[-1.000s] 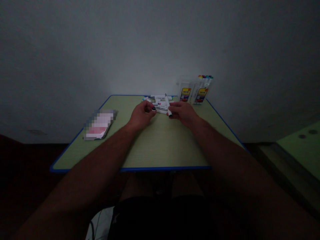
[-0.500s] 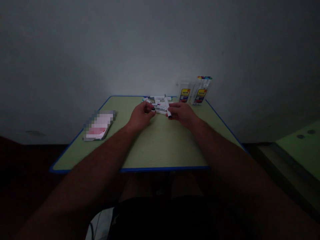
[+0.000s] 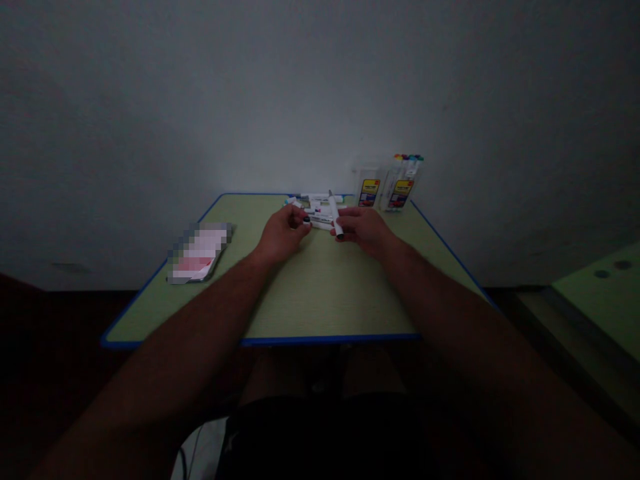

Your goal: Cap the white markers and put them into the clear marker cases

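Between the thumb and fingers of my left hand (image 3: 281,230) is a small marker cap (image 3: 307,220), dark at the end facing me. My right hand (image 3: 367,227) grips a white marker (image 3: 335,212) at its lower part. The marker slants with its narrow grey tip up and away from me, its dark end toward me. Several more white markers (image 3: 323,198) lie in a loose pile just behind and between my hands; my fingers hide some of them.
Two clear plastic cases (image 3: 369,190) with yellow labels stand at the back right; colourful caps (image 3: 409,158) fill the right one. A phone-like slab (image 3: 200,253), blurred over, lies at the left. The green table (image 3: 325,293) has a blue edge, and a wall (image 3: 320,87) rises behind it.
Both hands keep their grips on the cap and the marker with hardly any movement. The whole view has shifted slightly.
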`<state>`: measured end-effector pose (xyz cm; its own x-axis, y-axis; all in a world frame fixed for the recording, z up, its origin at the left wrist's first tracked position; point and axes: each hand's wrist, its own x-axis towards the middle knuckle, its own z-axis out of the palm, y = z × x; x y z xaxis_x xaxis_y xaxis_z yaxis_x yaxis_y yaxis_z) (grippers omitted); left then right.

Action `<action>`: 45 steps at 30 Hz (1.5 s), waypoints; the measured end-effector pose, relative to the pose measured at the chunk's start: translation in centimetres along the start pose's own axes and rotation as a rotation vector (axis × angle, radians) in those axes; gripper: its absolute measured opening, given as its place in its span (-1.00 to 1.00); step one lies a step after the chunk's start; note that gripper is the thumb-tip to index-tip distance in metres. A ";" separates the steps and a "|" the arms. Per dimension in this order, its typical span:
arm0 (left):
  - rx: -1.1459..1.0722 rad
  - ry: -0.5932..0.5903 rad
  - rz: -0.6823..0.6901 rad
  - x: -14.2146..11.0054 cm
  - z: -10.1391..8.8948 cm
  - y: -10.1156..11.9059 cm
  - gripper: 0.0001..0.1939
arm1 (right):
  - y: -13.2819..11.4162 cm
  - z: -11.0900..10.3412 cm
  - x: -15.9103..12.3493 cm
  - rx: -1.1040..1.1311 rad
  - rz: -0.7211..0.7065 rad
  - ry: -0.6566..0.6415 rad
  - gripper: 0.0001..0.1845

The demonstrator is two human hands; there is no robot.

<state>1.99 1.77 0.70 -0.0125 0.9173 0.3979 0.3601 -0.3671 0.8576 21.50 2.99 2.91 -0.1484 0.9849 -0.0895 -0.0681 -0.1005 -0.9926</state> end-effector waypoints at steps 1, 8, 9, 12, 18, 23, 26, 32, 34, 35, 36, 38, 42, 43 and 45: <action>-0.004 0.000 0.005 0.0 0.0 0.0 -0.82 | 0.0 0.0 0.0 0.001 0.000 0.001 -0.84; 0.017 -0.001 -0.014 0.0 0.0 0.2 -0.81 | 0.1 -0.1 0.2 -0.004 -0.007 -0.016 -0.84; 0.020 0.001 -0.014 0.0 -0.1 0.2 -0.81 | 0.2 -0.1 0.2 -0.009 -0.007 -0.019 -0.83; 0.030 0.008 -0.011 -0.1 -0.2 0.3 -0.79 | 0.1 -0.1 0.1 -0.027 -0.004 -0.014 -0.81; 0.042 0.012 -0.038 0.1 -0.3 0.3 -0.78 | 0.1 0.0 -0.1 -0.047 -0.006 -0.019 -0.75; 0.042 0.025 -0.027 0.2 -0.3 0.2 -0.82 | 0.3 -0.1 0.0 -0.071 -0.032 -0.038 -0.72; 0.042 0.037 -0.026 0.2 -0.4 0.0 -0.81 | 0.4 -0.2 0.0 -0.076 -0.042 -0.053 -0.72; 0.053 0.030 -0.023 0.2 -0.4 -0.1 -0.79 | 0.5 -0.3 0.2 -0.071 -0.049 -0.071 -0.70; 0.057 0.027 -0.032 0.1 -0.4 0.0 -0.80 | 0.5 -0.3 0.1 -0.070 -0.040 -0.069 -0.71; 0.056 0.025 -0.036 0.1 -0.4 0.1 -0.80 | 0.5 -0.3 0.1 -0.069 -0.037 -0.069 -0.72; 0.052 0.024 -0.041 0.1 -0.4 0.1 -0.80 | 0.5 -0.2 0.1 -0.068 -0.035 -0.072 -0.72; 0.036 0.023 -0.054 0.1 -0.4 0.2 -0.79 | 0.4 -0.2 0.0 -0.070 -0.034 -0.080 -0.72; 0.041 0.029 -0.066 0.1 -0.3 0.3 -0.79 | 0.3 -0.2 0.0 -0.096 -0.030 -0.087 -0.70; 0.047 0.029 -0.065 0.1 -0.3 0.3 -0.79 | 0.4 -0.2 0.0 -0.102 -0.030 -0.088 -0.70; 0.053 0.029 -0.070 0.0 -0.3 0.5 -0.78 | 0.4 -0.2 0.0 -0.109 -0.035 -0.089 -0.70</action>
<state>1.85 1.58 1.22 -0.0657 0.9353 0.3477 0.4062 -0.2932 0.8655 21.68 2.96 2.49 -0.2351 0.9706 -0.0516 0.0321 -0.0453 -0.9985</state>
